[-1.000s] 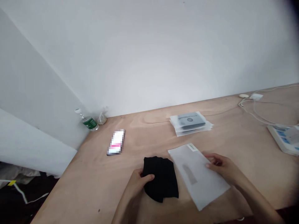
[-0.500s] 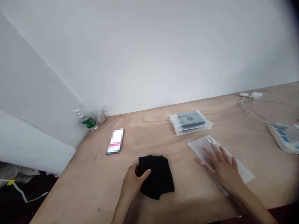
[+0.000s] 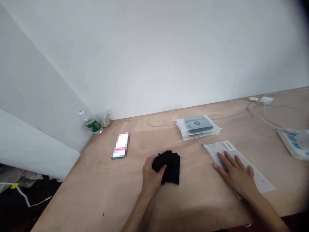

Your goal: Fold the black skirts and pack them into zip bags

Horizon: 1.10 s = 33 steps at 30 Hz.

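My left hand [image 3: 154, 172] grips the left side of a folded black cloth [image 3: 172, 169], thumb on top and fingers around its far edge. The cloth is at the front middle of the wooden table, its exact kind not clear. To the right, my right hand [image 3: 238, 174] lies flat with fingers spread on a frosted plastic bag [image 3: 257, 175]. A white label [image 3: 229, 145] shows at the bag's far end. Part of the bag is hidden under the palm.
Behind the hands lies a stack of frosted bags [image 3: 199, 125] with a dark item inside the top one. A phone [image 3: 121, 145] rests at left, with a water bottle [image 3: 93, 125] and a small clear bag [image 3: 106, 119] in the corner. Cables [image 3: 264, 116] and a white-blue box [image 3: 294, 145] are at right.
My left hand has moved the black cloth right and away from me, and it now looks smaller and more folded. My right hand and the frosted bag have slid slightly right.
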Motion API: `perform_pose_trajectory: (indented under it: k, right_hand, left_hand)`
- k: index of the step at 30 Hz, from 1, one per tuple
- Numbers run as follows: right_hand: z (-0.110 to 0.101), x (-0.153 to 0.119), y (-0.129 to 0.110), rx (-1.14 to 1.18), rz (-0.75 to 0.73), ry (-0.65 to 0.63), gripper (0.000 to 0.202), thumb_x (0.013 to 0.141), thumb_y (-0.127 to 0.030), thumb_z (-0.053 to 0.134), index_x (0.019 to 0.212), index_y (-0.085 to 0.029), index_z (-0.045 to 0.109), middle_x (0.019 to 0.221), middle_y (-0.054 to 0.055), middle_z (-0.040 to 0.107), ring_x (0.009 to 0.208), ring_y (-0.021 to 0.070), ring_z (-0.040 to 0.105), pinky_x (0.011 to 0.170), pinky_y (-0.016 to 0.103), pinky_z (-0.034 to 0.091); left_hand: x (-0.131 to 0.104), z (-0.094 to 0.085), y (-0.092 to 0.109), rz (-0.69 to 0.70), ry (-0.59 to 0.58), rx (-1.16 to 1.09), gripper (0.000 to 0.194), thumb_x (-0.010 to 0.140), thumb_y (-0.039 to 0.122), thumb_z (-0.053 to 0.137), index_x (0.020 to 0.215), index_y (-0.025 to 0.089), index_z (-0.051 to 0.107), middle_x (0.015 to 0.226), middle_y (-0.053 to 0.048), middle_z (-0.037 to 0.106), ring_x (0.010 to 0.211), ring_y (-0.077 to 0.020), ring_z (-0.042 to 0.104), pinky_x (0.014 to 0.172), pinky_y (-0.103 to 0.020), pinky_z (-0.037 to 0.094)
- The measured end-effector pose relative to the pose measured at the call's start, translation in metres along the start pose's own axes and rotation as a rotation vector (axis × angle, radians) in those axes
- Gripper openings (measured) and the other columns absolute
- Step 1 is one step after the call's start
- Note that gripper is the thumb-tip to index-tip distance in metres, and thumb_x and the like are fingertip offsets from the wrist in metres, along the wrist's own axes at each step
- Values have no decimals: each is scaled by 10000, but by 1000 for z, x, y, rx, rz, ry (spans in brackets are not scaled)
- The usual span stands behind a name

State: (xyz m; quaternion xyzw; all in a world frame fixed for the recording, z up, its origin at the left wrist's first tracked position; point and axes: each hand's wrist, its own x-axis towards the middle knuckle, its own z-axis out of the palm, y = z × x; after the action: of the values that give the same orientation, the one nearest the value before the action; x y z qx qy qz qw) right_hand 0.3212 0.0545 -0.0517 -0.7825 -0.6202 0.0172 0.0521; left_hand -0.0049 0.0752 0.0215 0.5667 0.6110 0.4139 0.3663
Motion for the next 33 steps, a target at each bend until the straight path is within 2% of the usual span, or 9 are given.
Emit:
perform_pose_trajectory:
  k: [6, 10, 13, 17, 20, 23, 26, 29, 33]
  right_hand:
    - [-1, 0, 7, 40, 25, 17, 633, 816, -626, 251, 1366, -317, 305, 1458, 30, 277, 1313, 351, 215, 960, 674, 186]
    - [-11, -7, -6, 83, 75, 113, 585, 827, -580, 281, 1323, -283, 372, 1429, 76, 324, 1273, 370, 282, 942, 692, 171]
    - [-27, -22, -47, 238, -52, 240, 499, 835, -504, 344, 1227, -225, 477, 1318, 109, 460, 1171, 320, 423, 958, 536, 303]
    - [-39, -45, -124, 423, -465, 154, 526, 735, -435, 552, 1222, -246, 485, 1232, 95, 528, 1066, 314, 489, 850, 450, 401]
    - [-37, -49, -157, 500, -535, 112, 400, 760, -242, 499, 1159, -238, 525, 1107, 85, 596, 979, 273, 537, 810, 413, 418]
    - [-36, -41, -150, 660, -389, 121, 313, 802, -177, 396, 1084, -220, 526, 1005, 75, 624, 927, 216, 574, 798, 341, 438]
    - [-40, -36, -118, 722, -105, 112, 427, 780, -230, 428, 1206, -205, 401, 1054, 84, 598, 828, 205, 608, 676, 305, 463]
    - [-46, -39, -87, 587, 51, 37, 577, 738, -236, 446, 1294, -201, 296, 1057, 91, 583, 743, 212, 613, 616, 315, 446]
    - [-49, -40, -69, 509, 46, -92, 567, 744, -301, 456, 1290, -243, 316, 1034, 68, 591, 782, 224, 612, 647, 322, 441]
  left_hand:
    - [-22, -8, -21, 465, -232, 215, 227, 572, 57, 555, 662, 247, 641, 974, -38, 675, 1146, -278, 472, 1042, -439, 208]
    - [-41, -25, -45, 286, -102, 197, 227, 645, 50, 443, 579, 232, 562, 962, -41, 665, 1111, -245, 491, 961, -394, 331]
    - [-52, -26, -45, 123, 55, 143, 152, 716, 117, 463, 653, 223, 551, 901, -56, 639, 963, -226, 554, 850, -342, 415]
    - [-53, -8, -33, 61, -30, 155, 207, 710, 240, 598, 914, 210, 579, 898, -50, 612, 844, -206, 574, 758, -302, 447]
    - [-47, 1, -29, 70, -104, 191, 238, 667, 207, 629, 899, 206, 580, 882, -36, 593, 757, -179, 569, 678, -270, 447]
    - [-45, -3, -33, 15, -62, 213, 40, 732, 196, 541, 760, 196, 570, 755, -21, 578, 666, -158, 563, 630, -261, 444]
    - [-49, -13, -36, -1, 21, 242, 84, 776, 214, 486, 740, 189, 558, 742, -31, 576, 677, -167, 573, 632, -281, 460]
    - [-55, -15, -32, 188, 10, 372, 188, 712, 244, 591, 895, 201, 601, 960, -77, 579, 890, -227, 560, 765, -365, 466]
    - [-57, -9, -25, 463, -94, 489, 341, 602, 170, 665, 928, 263, 631, 1123, -66, 555, 1033, -278, 495, 842, -440, 430]
